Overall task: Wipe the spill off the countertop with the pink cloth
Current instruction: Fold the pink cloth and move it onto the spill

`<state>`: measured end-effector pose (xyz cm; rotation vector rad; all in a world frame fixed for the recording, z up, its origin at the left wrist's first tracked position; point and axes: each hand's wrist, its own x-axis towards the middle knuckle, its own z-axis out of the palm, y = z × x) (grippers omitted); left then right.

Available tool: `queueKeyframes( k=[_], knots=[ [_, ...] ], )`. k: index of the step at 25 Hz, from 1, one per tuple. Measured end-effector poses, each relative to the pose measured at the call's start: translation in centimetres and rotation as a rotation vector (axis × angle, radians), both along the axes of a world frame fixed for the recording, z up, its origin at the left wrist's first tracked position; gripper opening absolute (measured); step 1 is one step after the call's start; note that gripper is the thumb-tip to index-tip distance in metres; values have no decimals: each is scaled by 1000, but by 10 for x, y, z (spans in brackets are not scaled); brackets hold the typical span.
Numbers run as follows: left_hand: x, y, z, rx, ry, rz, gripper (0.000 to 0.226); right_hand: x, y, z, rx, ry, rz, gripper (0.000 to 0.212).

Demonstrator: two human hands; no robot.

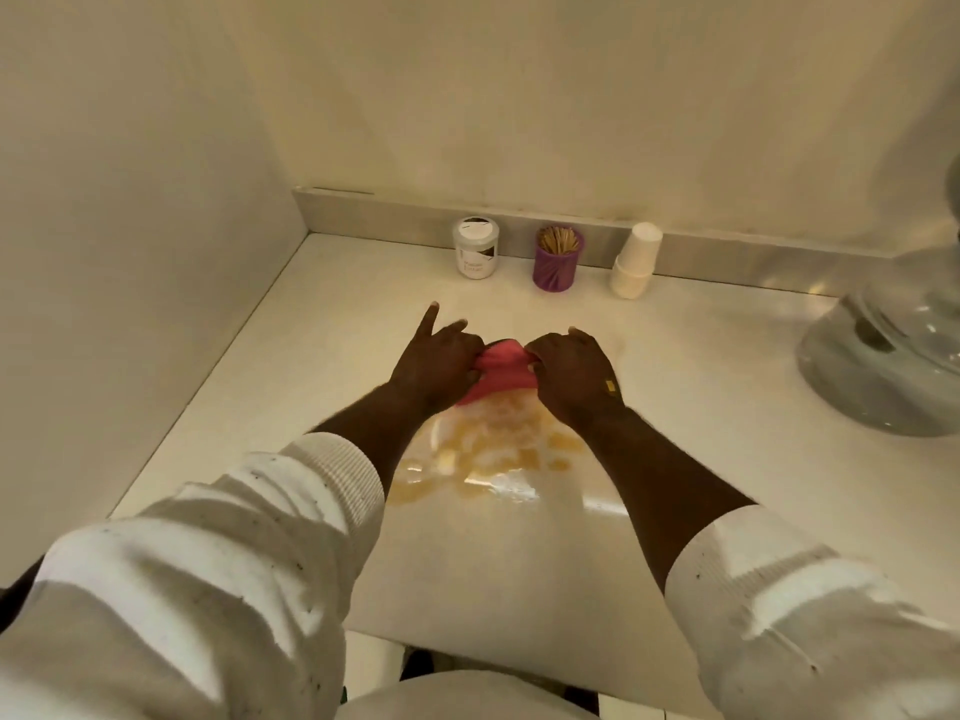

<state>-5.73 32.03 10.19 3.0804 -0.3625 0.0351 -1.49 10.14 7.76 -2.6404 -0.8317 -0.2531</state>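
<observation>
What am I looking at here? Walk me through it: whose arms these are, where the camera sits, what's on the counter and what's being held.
There is no machine: a person works with bare hands, and the single picture comes from a camera worn on their head, looking forward and down. That is why both arms reach in from the bottom edge.

The left hand and right hand together grip a bunched pink cloth, pressed on the white countertop at the far edge of a yellowish spill, which is not yet wiped up.

Along the back wall stand a white jar, a purple holder of wooden sticks and a stack of paper cups. At the right edge is a shiny metal object, only partly in view.
</observation>
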Motion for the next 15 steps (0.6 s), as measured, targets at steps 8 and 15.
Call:
queueKeyframes(
  k=[8,15],
  knots=[
    [-72,27,-57,-60,157,-295,56,-101,9,-28,-48,297,1,16],
    [-82,23,-70,-168,190,-193,58,-116,31,-38,-166,302,-87,66]
  ],
)
